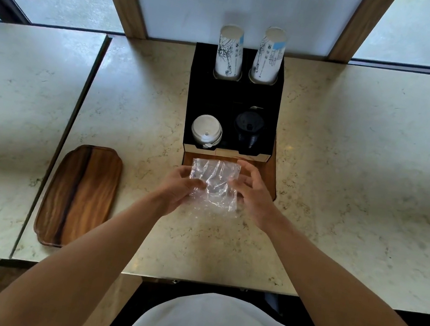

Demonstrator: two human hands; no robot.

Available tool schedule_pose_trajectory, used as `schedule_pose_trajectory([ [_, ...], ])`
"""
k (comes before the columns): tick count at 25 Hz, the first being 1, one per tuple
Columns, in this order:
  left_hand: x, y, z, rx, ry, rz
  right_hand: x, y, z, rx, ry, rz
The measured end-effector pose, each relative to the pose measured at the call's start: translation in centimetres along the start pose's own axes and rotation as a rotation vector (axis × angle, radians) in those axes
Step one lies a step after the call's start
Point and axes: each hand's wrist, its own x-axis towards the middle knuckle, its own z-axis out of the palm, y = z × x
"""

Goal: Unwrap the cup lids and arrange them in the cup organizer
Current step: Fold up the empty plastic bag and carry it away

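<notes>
A black cup organizer (213, 97) stands at the back of the marble counter. Its front left slot holds a stack of white lids (206, 131) and its front right slot a stack of black lids (248, 129). Two stacks of printed paper cups (230, 51) rise from the rear slots. Just in front of the organizer I hold a crumpled clear plastic wrapper (214, 186) with both hands. My left hand (176, 187) pinches its left edge and my right hand (251, 194) grips its right side. I see no lids inside the wrapper.
A dark wooden tray (79, 195) lies on the counter to the left. The organizer sits on a wooden board (271, 171). A seam (73, 123) divides this counter from another slab on the left. Windows and wooden frames stand behind.
</notes>
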Motion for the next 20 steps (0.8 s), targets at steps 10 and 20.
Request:
schedule_pose_trajectory([
  [10,-0.5,-0.1,0.1,0.001,0.039,0.132,-0.2,1.3,-0.2,-0.096,-0.098,-0.022],
  [20,-1.7,0.4,-0.1,0.193,-0.159,0.235,0.2,0.5,-0.8,-0.257,0.023,-0.050],
])
